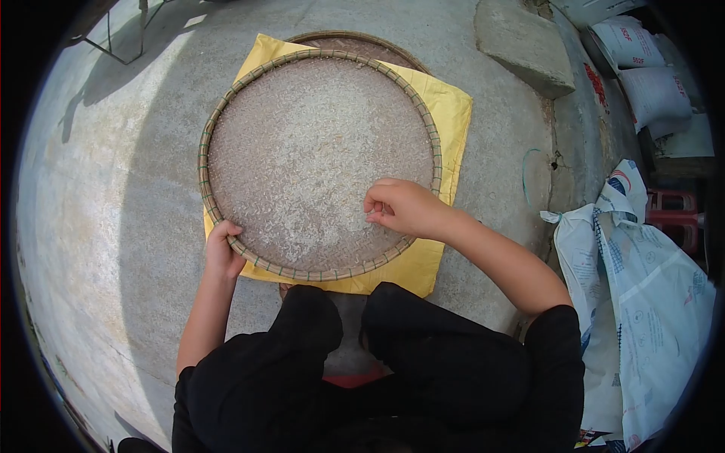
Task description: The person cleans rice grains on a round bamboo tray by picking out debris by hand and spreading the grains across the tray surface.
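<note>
A round, shallow basket (325, 275), its rim bound with green ties, faces upward in the far middle of the scene. Pale grains (321, 147) cover much of its bottom, thickest down the middle (thinner toward the left rim).

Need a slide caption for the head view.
Left hand grips the round tray; right hand curls over its pale grains.

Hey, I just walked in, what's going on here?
A person's left hand grips the rim of a round woven tray spread with pale, rice-like grains. The right hand, fingers curled, is at the right side of the grains; whether it holds any is too small to tell. Yellow sheeting shows beneath, and a second tray peeks out beyond the far rim.
</note>
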Available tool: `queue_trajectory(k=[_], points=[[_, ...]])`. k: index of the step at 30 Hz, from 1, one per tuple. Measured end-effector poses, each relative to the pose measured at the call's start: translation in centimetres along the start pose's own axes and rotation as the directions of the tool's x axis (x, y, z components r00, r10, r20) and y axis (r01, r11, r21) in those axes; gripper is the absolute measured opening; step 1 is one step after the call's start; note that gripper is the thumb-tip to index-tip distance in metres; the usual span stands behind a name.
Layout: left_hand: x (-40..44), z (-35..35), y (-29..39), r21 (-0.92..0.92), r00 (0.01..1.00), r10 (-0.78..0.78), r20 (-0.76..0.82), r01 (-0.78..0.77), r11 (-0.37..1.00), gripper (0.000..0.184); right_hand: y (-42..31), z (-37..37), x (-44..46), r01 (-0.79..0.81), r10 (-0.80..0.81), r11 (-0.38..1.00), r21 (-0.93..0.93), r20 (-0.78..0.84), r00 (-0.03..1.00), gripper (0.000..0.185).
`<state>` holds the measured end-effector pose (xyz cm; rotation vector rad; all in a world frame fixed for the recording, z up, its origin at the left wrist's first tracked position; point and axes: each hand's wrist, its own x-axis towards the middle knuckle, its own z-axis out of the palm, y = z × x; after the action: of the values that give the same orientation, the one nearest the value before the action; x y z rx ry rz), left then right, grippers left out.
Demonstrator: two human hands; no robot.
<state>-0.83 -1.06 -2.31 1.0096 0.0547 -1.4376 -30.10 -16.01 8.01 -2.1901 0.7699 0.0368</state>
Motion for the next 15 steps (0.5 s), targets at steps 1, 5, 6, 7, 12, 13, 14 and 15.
queue_trajectory(k=[1, 5, 6, 7, 12, 13, 14, 15], points=[[0.0, 0.0, 0.1, 0.0, 1.0, 0.002, 0.005, -0.002, 1.0, 0.053, 0.1, 0.9, 0.5, 0.033, -0.033, 0.999, -0.001, -0.001, 0.999, 0.01], [-0.3, 0.8, 0.6, 0.017, 1.0, -0.004, 0.013, 0.004, 1.0, 0.053, 0.4, 2.6, 1.6, 0.088, -0.089, 0.994, -0.066, -0.015, 0.996, 0.007], [-0.2, 0.7, 0.6, 0.014, 1.0, -0.015, 0.021, 0.015, 1.0, 0.053, 0.5, 2.8, 1.7, 0.087, -0.088, 0.994, -0.066, -0.011, 0.996, 0.007], [-0.2, 0.7, 0.7, 0.01, 0.999, -0.026, 0.029, 0.025, 1.0, 0.053, 0.6, 2.9, 1.8, 0.115, -0.117, 0.988, -0.1, -0.014, 0.993, 0.006], [-0.3, 1.1, 0.9, 0.004, 0.998, -0.045, 0.038, 0.045, 0.999, 0.054, 0.9, 3.4, 2.1, 0.176, -0.176, 0.97, -0.169, 0.009, 0.984, 0.005], [-0.4, 1.1, 0.9, 0.001, 0.997, -0.05, 0.052, 0.05, 0.999, 0.054, 1.1, 3.4, 2.1, 0.189, -0.19, 0.962, -0.198, 0.014, 0.982, 0.006], [-0.3, 0.9, 0.9, 0.0, 0.998, -0.049, 0.051, 0.049, 0.999, 0.054, 1.1, 3.4, 2.0, 0.201, -0.203, 0.953, -0.227, 0.017, 0.979, 0.007], [-0.3, 0.8, 0.9, 0.004, 0.998, -0.044, 0.053, 0.044, 0.999, 0.054, 1.1, 3.4, 2.0, 0.202, -0.203, 0.953, -0.228, 0.017, 0.979, 0.007]])
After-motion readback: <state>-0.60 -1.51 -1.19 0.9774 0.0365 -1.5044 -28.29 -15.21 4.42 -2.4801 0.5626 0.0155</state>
